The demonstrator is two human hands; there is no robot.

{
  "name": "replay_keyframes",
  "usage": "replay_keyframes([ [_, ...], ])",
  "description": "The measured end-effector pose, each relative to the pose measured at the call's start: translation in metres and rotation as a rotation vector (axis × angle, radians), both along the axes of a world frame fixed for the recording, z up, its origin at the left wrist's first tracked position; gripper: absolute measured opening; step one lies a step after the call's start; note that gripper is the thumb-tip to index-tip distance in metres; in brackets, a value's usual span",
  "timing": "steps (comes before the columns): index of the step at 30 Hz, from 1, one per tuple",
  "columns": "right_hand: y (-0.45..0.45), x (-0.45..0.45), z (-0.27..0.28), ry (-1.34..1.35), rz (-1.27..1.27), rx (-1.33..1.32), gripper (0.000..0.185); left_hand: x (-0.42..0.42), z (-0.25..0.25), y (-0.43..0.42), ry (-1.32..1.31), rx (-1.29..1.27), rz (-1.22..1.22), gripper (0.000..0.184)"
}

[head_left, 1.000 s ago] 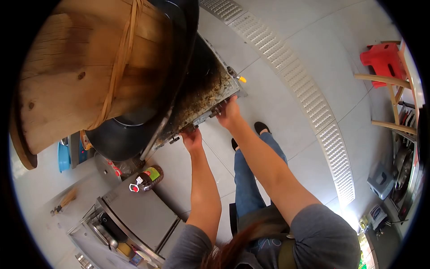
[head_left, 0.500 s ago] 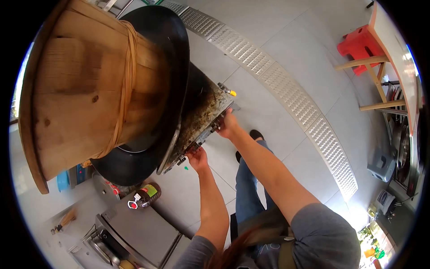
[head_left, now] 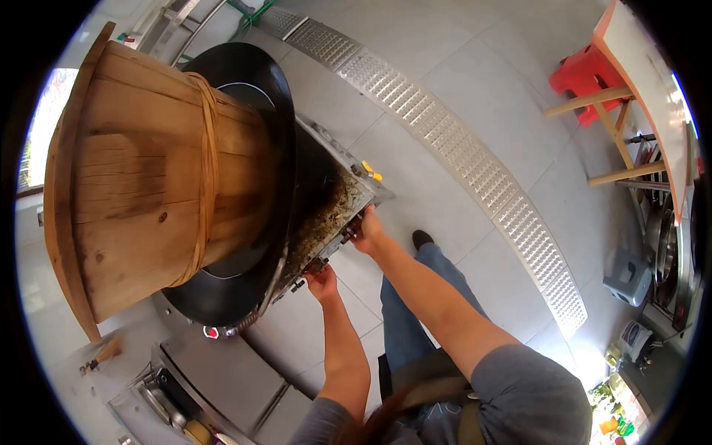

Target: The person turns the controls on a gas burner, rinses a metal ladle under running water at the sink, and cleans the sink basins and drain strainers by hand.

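Note:
A stained, greasy metal stove (head_left: 330,215) is held at its front edge by both my hands. My left hand (head_left: 322,283) grips that edge near the knobs, its fingers partly hidden beneath. Farther right along the same edge, my right hand (head_left: 367,231) is wrapped round the corner part, close to a yellow-handled valve (head_left: 371,171). A black wok (head_left: 222,293) rests on the stove. In the wok stands a tall wooden steamer barrel (head_left: 148,185), bound with a woven band and topped by a wooden lid (head_left: 65,185).
A metal drain grate (head_left: 452,141) curves across the tiled floor. At the lower left is a grey steel cabinet (head_left: 222,378). On the right are a red stool (head_left: 586,78), a wooden-legged table (head_left: 645,81) and a grey stool (head_left: 629,280). A metal rack (head_left: 185,26) stands at the upper left.
The view has shifted, and the stove, wok and barrel sit lower and show more fully. Both hands keep their hold on the stove edge. The dark bottle is now hidden from view.

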State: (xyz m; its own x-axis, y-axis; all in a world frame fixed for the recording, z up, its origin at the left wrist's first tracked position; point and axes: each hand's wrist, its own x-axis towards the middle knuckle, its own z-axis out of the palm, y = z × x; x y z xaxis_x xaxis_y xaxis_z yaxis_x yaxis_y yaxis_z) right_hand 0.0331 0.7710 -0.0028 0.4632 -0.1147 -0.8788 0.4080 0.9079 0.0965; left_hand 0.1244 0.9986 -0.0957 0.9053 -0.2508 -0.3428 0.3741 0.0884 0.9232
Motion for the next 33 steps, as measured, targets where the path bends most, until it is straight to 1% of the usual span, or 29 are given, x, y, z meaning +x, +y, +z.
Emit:
replay_keyframes([
  [1,0.002,-0.002,0.004,0.007,0.010,0.015,0.051,0.004,-0.018,0.021,-0.352,0.333,-0.201,0.022],
  [3,-0.004,0.001,0.007,0.015,0.006,0.022,0.051,0.008,-0.028,0.027,-0.616,0.541,-0.361,0.024],
  [4,-0.008,0.004,0.009,0.027,-0.020,0.029,0.052,0.003,-0.024,0.019,-0.521,0.424,-0.302,0.024],
  [6,-0.008,0.006,0.015,0.053,-0.061,0.049,0.052,-0.001,-0.011,0.012,-0.453,0.353,-0.266,0.024],
  [7,-0.006,0.005,0.013,0.057,-0.031,0.032,0.052,-0.003,-0.008,0.013,-0.482,0.394,-0.291,0.025],
  [9,-0.004,0.003,0.010,0.067,0.030,0.002,0.052,-0.009,0.006,0.022,-0.256,0.291,-0.191,0.024],
  [10,-0.004,0.003,0.013,0.069,-0.013,0.016,0.051,-0.010,0.010,0.026,-0.008,0.139,-0.065,0.023],
  [11,-0.008,0.005,0.016,0.074,0.004,0.041,0.051,-0.006,0.010,0.020,0.236,-0.029,0.052,0.022],
  [13,-0.014,0.003,0.022,0.095,0.040,0.098,0.050,-0.004,0.017,0.006,0.579,-0.284,0.252,0.021],
  [14,-0.013,0.002,0.021,0.071,0.017,0.095,0.049,-0.009,0.039,-0.005,0.674,-0.371,0.341,0.020],
  [17,-0.006,0.002,0.017,0.082,-0.037,0.044,0.048,-0.011,0.060,-0.016,0.846,-0.510,0.462,0.022],
  [19,-0.002,0.000,0.013,0.063,-0.008,0.013,0.049,-0.014,0.075,-0.025,0.854,-0.502,0.516,0.024],
  [20,-0.003,-0.003,0.015,0.066,0.007,0.021,0.049,-0.014,0.069,-0.015,0.856,-0.558,0.471,0.029],
  [21,-0.005,-0.005,0.017,0.067,0.023,0.023,0.049,-0.012,0.049,0.009,0.856,-0.621,0.424,0.034],
  [22,-0.008,-0.008,0.026,0.101,0.062,0.020,0.051,-0.013,0.039,0.019,0.851,-0.684,0.380,0.039],
  [23,-0.012,-0.015,0.033,0.149,0.116,0.053,0.053,-0.018,0.057,0.003,0.878,-0.457,0.415,0.046],
  [25,-0.017,-0.037,0.035,0.247,0.226,0.116,0.056,-0.034,0.113,-0.043,0.914,-0.003,0.478,0.062],
  [26,-0.018,-0.056,0.031,0.208,0.230,0.146,0.058,-0.041,0.102,-0.020,0.943,0.084,0.188,0.078],
  [28,-0.024,-0.112,0.016,0.136,0.232,0.217,0.062,-0.074,0.121,-0.043,0.932,0.652,-0.038,0.074],
  [29,-0.042,-0.139,0.022,0.029,0.124,0.164,0.063,-0.094,0.129,-0.056,0.912,0.939,-0.158,0.073],
  [30,-0.059,-0.171,0.030,-0.071,0.015,0.118,0.065,-0.115,0.132,-0.067,0.961,0.847,-0.197,0.069],
  [32,-0.105,-0.239,0.083,-0.278,-0.166,-0.020,0.066,-0.171,0.148,-0.089,1.051,0.662,-0.260,0.061],
  [33,-0.145,-0.265,0.110,-0.377,-0.238,-0.119,0.066,-0.197,0.148,-0.109,1.097,0.564,-0.290,0.057],
])
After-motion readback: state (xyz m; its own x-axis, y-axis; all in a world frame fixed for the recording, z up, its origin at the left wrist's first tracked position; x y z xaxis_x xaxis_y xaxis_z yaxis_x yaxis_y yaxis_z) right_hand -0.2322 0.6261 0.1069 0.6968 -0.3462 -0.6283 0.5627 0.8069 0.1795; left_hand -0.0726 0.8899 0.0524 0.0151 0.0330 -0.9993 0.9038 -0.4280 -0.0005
